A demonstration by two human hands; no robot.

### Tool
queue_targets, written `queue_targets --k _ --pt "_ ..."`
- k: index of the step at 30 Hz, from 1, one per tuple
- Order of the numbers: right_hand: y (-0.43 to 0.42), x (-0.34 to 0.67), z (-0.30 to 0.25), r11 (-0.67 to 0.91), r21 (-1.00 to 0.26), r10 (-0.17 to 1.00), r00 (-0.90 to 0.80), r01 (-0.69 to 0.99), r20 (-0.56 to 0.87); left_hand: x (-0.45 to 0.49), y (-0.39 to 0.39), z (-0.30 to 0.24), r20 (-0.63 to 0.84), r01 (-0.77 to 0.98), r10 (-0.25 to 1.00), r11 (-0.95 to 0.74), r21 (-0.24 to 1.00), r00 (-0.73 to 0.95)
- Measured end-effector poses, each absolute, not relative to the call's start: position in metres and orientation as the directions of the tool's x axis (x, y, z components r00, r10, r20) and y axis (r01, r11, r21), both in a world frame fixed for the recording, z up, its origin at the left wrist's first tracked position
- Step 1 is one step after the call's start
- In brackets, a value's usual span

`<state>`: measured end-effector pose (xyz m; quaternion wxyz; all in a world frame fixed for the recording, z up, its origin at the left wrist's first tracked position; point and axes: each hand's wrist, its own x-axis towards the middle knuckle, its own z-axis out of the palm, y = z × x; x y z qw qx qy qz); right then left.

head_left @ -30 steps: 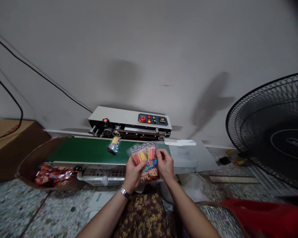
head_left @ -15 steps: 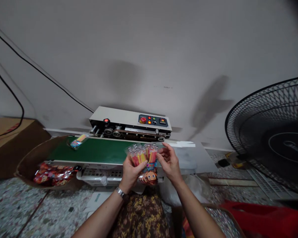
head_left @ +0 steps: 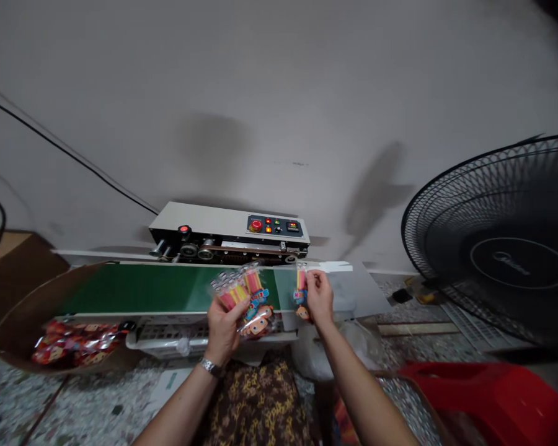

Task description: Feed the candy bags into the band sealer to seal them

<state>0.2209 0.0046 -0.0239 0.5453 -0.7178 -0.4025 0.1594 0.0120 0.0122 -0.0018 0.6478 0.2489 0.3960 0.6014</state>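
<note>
A fanned bunch of small clear packets (head_left: 255, 310) with pink and yellow sticks and a cartoon face is gripped in my left hand (head_left: 224, 325). My right hand (head_left: 320, 296) pinches a single packet (head_left: 301, 292) of the same kind by its side, apart from the bunch. Both hands are above the near edge of the green conveyor belt (head_left: 134, 288). Behind them stands a band sealing machine (head_left: 227, 229) with lit buttons and a red knob; the single packet hangs just in front of its right end.
At the left, an open carton (head_left: 13, 303) holds several shiny red packets (head_left: 74, 341). A white basket (head_left: 167, 337) sits under the belt. On the right are a large black fan (head_left: 493, 248) and a red plastic stool (head_left: 488, 390).
My right hand has drawn one packet away from the bunch to the right. My left hand keeps the others. The packet lying on the belt's left end is gone from there.
</note>
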Motion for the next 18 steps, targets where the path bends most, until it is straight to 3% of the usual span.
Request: queue_targets --k 4,8,13,18 --pt "0.025 0.269 -0.039 -0.386 -0.668 0.754 0.635 0.636 0.169 0.005 0.011 -0.005 -0.230 -0.567 0.972 0.163 0.807 -0.047" --pt "0.044 0.285 -0.053 -0.570 -0.484 0.714 0.692 0.664 0.108 0.005 0.008 -0.006 -0.246 -0.559 0.969 0.187 0.808 -0.033" --pt "0.062 0.277 -0.061 -0.592 -0.463 0.717 0.694 0.660 0.073 0.006 0.006 -0.005 -0.258 -0.557 0.966 0.217 0.801 0.005" --pt "0.074 0.259 -0.056 -0.514 -0.463 0.788 0.611 0.722 0.077 0.008 0.005 -0.005 -0.264 -0.547 0.964 0.232 0.804 0.021"
